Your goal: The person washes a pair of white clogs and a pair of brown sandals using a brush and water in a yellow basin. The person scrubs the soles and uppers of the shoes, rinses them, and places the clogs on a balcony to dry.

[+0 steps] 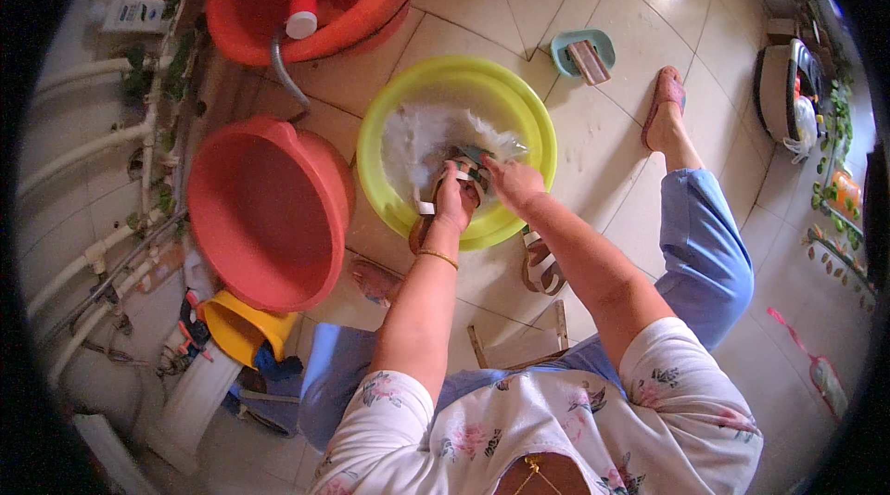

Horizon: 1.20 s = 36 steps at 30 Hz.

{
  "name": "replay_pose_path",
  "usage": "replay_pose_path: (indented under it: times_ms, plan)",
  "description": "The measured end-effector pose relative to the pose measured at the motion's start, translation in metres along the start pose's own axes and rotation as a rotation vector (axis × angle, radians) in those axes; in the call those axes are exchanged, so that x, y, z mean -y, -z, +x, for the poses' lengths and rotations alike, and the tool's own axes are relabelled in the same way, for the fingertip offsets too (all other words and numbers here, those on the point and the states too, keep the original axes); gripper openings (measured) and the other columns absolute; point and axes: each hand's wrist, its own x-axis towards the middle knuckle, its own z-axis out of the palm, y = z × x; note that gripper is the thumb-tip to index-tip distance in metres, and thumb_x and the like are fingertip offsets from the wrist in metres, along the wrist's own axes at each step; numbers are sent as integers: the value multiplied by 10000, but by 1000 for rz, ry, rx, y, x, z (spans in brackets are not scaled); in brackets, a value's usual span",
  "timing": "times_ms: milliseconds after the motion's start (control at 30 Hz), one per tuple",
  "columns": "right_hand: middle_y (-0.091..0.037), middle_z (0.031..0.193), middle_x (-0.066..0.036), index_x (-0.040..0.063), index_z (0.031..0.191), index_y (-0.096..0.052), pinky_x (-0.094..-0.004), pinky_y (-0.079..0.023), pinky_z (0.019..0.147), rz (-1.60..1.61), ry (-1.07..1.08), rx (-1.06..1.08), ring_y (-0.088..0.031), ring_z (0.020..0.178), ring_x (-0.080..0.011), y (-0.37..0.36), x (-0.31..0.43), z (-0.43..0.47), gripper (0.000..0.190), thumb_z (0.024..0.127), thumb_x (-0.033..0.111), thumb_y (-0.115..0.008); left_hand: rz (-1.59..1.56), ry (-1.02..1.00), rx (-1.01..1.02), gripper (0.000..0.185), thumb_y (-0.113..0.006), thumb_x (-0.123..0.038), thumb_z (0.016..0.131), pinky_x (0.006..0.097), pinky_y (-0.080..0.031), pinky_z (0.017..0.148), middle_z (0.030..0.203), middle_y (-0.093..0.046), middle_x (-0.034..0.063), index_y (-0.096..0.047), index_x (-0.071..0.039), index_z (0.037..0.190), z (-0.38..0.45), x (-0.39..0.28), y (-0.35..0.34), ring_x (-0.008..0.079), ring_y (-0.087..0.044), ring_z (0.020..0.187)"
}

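Note:
A yellow-green plastic basin [537, 126] holds cloudy, sudsy water [424, 137]. Over it, my left hand [455, 206] grips a sandal [473, 179] with pale straps and a brown sole. My right hand [516, 183] meets the sandal from the right, its fingertips on a small dark green object [474, 153] at the sandal's top; whether that is a brush or part of the sandal is unclear. A second pale-strapped sandal [544, 265] rests on the tiles beside the basin, partly behind my right forearm.
A red basin [264, 210] leans at the left, above a yellow bucket [243, 328]. A larger orange-red tub [236, 22] with a grey hose [285, 74] stands farther up. A soap bar [589, 64] lies on a blue-green dish [605, 42]. Pipes [90, 147] line the left wall.

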Motion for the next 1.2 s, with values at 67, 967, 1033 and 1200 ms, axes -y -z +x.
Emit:
replay_pose_path:
  times_ms: [67, 967, 1033, 1200]
  plan:
    - [-643, 817, -179, 266, 1288, -441, -453, -513, 616, 62, -7, -69, -640, 714, -344, -12, -10, -6, 377, 921, 237, -360, 432, -163, -121, 319, -509, -330, 904, 340, -447, 697, 927, -615, 61, -568, -49, 1043, 2, 0, 7, 214, -583, 801]
    - [-638, 778, -152, 205, 1200, -506, -448, -500, 594, 143, -139, -306, -617, 666, -357, -10, -12, -2, 319, 902, 270, -413, 1200, -192, -66, 303, -483, -284, 910, 313, -402, 770, 919, -585, 46, -560, -4, 995, -24, -29, 18, 169, -512, 833]
    - [-643, 788, -150, 235, 1213, -501, -452, -500, 606, 155, -147, -219, -638, 721, -328, -10, -9, -15, 325, 903, 256, -405, 1057, -157, -172, 282, -442, -273, 924, 298, -402, 749, 867, -559, 43, -556, -16, 944, -20, -30, 9, 147, -495, 810]
    - [-622, 802, -193, 255, 1260, -483, -467, -481, 593, 335, -18, -19, -616, 695, -351, -14, 27, -84, 374, 887, 242, -464, 1301, -254, -298, 242, -439, -114, 854, 312, -417, 779, 921, -583, 79, -543, -9, 1046, -2, -31, 63, 177, -532, 861]
